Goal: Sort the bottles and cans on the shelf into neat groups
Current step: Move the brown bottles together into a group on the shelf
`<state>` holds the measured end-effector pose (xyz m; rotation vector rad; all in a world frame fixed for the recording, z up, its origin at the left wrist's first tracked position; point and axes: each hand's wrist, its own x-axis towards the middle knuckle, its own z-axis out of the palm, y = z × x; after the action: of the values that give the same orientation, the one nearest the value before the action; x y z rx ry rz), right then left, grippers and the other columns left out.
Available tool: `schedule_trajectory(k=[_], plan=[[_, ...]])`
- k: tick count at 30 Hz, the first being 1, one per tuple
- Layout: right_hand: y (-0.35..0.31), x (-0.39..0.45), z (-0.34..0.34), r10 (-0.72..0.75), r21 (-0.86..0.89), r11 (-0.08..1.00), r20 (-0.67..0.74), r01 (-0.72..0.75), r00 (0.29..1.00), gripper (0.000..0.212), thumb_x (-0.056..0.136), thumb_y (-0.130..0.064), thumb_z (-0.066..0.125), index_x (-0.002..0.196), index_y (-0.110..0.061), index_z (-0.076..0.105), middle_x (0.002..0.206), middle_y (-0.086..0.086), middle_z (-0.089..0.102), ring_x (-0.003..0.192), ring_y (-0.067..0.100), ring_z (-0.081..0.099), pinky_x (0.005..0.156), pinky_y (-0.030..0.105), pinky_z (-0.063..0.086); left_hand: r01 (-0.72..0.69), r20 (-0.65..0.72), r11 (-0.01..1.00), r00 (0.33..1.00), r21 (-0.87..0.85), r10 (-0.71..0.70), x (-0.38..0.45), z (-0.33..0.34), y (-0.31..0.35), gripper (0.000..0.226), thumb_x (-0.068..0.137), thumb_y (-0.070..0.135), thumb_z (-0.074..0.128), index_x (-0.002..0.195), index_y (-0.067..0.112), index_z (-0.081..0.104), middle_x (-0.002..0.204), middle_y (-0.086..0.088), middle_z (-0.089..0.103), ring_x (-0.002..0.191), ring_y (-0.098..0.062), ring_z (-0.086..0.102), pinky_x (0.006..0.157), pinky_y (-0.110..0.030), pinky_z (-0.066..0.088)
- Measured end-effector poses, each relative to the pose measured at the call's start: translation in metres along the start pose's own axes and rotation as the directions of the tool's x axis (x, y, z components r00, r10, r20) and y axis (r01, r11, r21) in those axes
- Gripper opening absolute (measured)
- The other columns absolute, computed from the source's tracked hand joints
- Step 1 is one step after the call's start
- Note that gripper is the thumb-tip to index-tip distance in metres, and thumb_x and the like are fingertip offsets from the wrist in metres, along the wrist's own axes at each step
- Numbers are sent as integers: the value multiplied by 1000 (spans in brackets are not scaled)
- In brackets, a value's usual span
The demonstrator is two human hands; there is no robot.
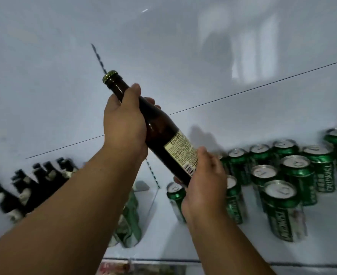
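A dark brown glass bottle (157, 130) with a gold crown cap and a cream paper label is tilting across the middle of the frame, cap toward the upper left, held in the air above the white shelf (213, 243). The left hand (124, 124) is wrapping its grip around the bottle's shoulder and neck, thumb lying up along the glass, while the right hand (203, 181) is cupping the base, fingers curling around the bottom edge beside the label. At the lower right, green aluminium cans (282, 209) with silver tops are standing upright in a loose cluster on the shelf. At the lower left, a blurred row of dark bottles (31, 187) is showing behind the left forearm.
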<state>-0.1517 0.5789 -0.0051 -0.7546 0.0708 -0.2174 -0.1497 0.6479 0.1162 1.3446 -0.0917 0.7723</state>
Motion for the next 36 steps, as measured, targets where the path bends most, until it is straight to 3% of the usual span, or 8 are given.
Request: schedule_trajectory(k=[4,9,13,18,23,25,30,36], plan=[[78,-58,60,164,-29,986,86,-162,983,29,98,-36,54,72,-31,67,72,3,72,78,36,70,66,46,57,-6,-135,993,991,114,22,7,-111,18,8,93,25,61,96,17,60,73,-4,68,70,-23,70,70,-46,61],[161,-105,122,408,-121,912,182,-391,895,28,98,-38,51,80,-23,68,78,8,74,75,34,71,58,42,56,44,-192,976,981,213,-2,31,-228,36,10,87,16,66,94,12,59,77,-9,66,73,-27,68,77,-53,58],[218,-117,164,611,-230,791,245,-568,753,27,97,-42,48,101,-21,65,91,13,72,74,30,72,58,40,56,75,-175,965,984,252,-30,54,-298,37,9,88,10,64,93,11,56,75,-12,68,78,-30,70,77,-50,59],[284,-121,219,756,-231,648,310,-726,576,32,96,-42,47,110,-18,63,98,20,70,84,35,71,56,35,56,27,-292,927,952,373,90,94,-357,32,10,88,9,65,94,11,58,70,-9,67,69,-27,70,68,-42,61],[337,-130,276,835,-56,417,418,-907,358,34,96,-35,49,112,-9,63,107,25,67,96,39,65,77,45,56,30,-369,849,909,527,197,137,-418,32,9,86,13,67,92,14,60,72,-7,70,72,-27,72,69,-42,61],[362,-138,291,846,-8,349,431,-937,312,35,97,-34,50,117,-8,61,108,26,67,93,38,65,81,42,55,51,-418,836,882,547,220,149,-444,29,9,85,15,68,91,15,61,73,-7,71,74,-28,74,70,-44,62],[433,-160,322,880,98,287,367,-953,303,47,94,-43,60,128,-12,54,117,22,66,105,37,66,93,44,55,113,-487,827,848,551,209,171,-514,5,12,88,26,70,92,20,61,82,-9,72,80,-27,74,69,-41,62],[507,-172,361,853,47,481,205,-876,480,31,96,-39,56,118,-17,59,109,13,66,103,28,62,93,39,52,187,-457,797,881,574,122,209,-596,-32,22,85,51,70,90,32,59,92,0,72,81,-18,72,79,-44,60]])
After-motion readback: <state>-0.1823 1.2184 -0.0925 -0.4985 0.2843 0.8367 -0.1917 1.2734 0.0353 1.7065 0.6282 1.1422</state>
